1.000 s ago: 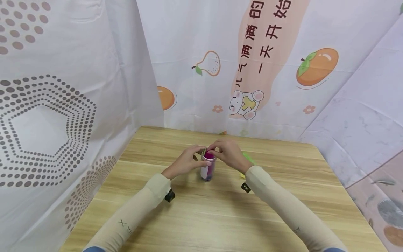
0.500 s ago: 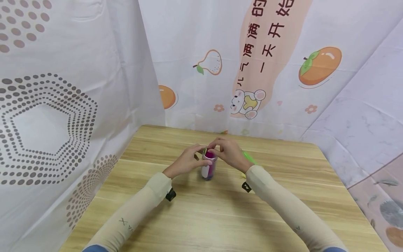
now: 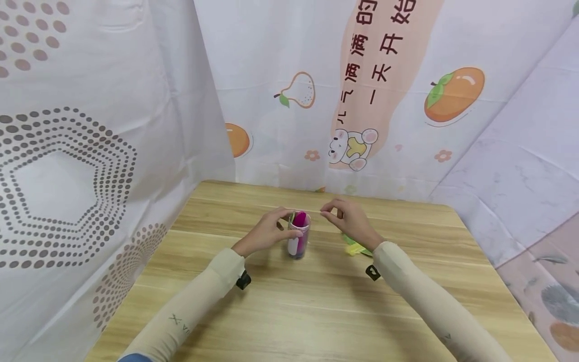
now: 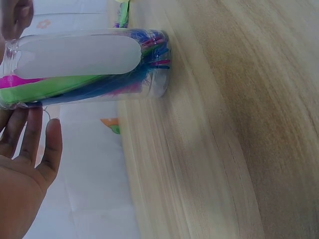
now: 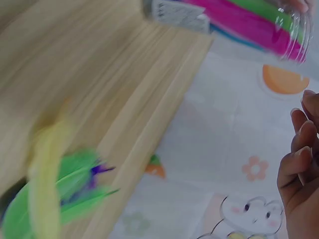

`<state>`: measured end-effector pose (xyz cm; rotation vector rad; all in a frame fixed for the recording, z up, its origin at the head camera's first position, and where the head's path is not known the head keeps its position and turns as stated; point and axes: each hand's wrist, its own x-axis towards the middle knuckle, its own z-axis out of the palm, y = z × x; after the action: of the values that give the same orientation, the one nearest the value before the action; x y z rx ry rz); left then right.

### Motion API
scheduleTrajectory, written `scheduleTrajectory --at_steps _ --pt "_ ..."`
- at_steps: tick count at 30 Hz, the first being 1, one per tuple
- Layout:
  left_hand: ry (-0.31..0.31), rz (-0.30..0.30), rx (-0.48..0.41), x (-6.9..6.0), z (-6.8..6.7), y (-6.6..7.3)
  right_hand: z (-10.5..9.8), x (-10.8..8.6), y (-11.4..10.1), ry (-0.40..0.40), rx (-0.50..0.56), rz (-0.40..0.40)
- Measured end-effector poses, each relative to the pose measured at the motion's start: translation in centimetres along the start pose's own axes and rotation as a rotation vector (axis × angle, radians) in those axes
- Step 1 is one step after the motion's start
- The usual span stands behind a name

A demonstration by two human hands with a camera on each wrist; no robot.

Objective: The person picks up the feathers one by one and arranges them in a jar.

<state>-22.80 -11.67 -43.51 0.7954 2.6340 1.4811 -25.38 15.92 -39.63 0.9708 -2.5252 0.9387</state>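
A clear plastic jar (image 3: 298, 247) stands upright on the wooden table, with a white label on its side. Inside it are feathers; the left wrist view shows a green feather (image 4: 47, 88) and blue ones (image 4: 107, 85), and a magenta feather (image 5: 244, 20) appears in the right wrist view. My left hand (image 3: 264, 233) holds the jar near its rim, thumb on the near side. To the jar's right, my right hand (image 3: 353, 221) hovers apart from it, fingers loosely bent, with nothing seen between them.
Below my right hand, loose feathers lie on the table: a yellow feather (image 5: 47, 174), green feathers (image 5: 75, 186) and a bit of purple. Printed cloth (image 3: 271, 100) hangs behind the table's back edge and along both sides.
My right hand was at the jar's mouth and has drawn away to the right. More of the magenta feather now shows in the jar. The left hand stays on the jar.
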Motion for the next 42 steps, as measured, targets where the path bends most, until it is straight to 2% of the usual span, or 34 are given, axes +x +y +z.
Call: scheduleTrajectory --at_steps 5,13,18,25,42 --pt "0.007 -0.010 0.009 -0.1 -0.2 -0.1 -0.8 -1.6 1.8 -0.027 0.001 0.061" --pt "0.008 -0.006 0.010 -0.2 -0.4 -0.4 -1.7 -3.8 4.1 0.004 -0.069 0.062" --pt "0.014 -0.007 -0.006 -0.3 -0.4 -0.5 -2.2 -4.6 5.6 0.011 -0.101 0.110" --pt "0.002 0.005 -0.013 -0.5 -0.4 -0.4 -2.7 -6.2 7.6 -0.022 -0.131 0.182" --pt "0.000 0.012 -0.007 0.0 -0.1 -0.3 -3.4 -9.7 11.5 -0.102 -0.176 0.277"
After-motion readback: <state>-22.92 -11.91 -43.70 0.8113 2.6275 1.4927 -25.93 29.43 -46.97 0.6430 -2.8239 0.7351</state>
